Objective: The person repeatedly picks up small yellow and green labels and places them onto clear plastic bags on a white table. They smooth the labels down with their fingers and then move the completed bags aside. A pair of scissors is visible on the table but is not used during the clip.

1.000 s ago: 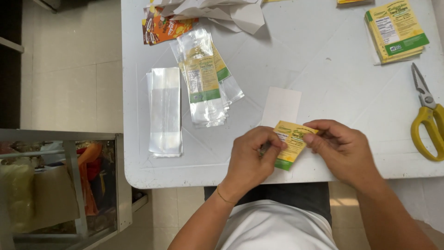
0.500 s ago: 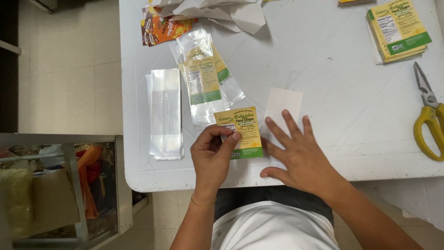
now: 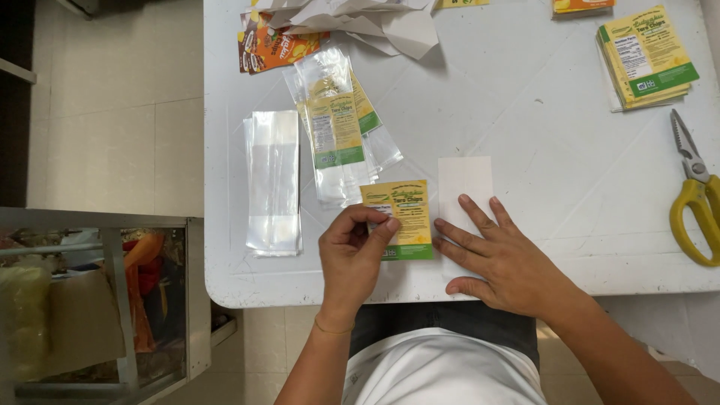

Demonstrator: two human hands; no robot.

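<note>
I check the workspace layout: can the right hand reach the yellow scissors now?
Probably yes: the right hand lies flat on white paper, holding nothing, and bare table separates it from the scissors.

White table [image 3: 570,247] with rounded corners sits on a pale tiled floor [image 3: 112,112], pretty evenly lit. On the left there's a grey metal-framed glass cabinet [image 3: 112,300] with cluttered stuff inside, plus something dark along the far left edge.
</note>
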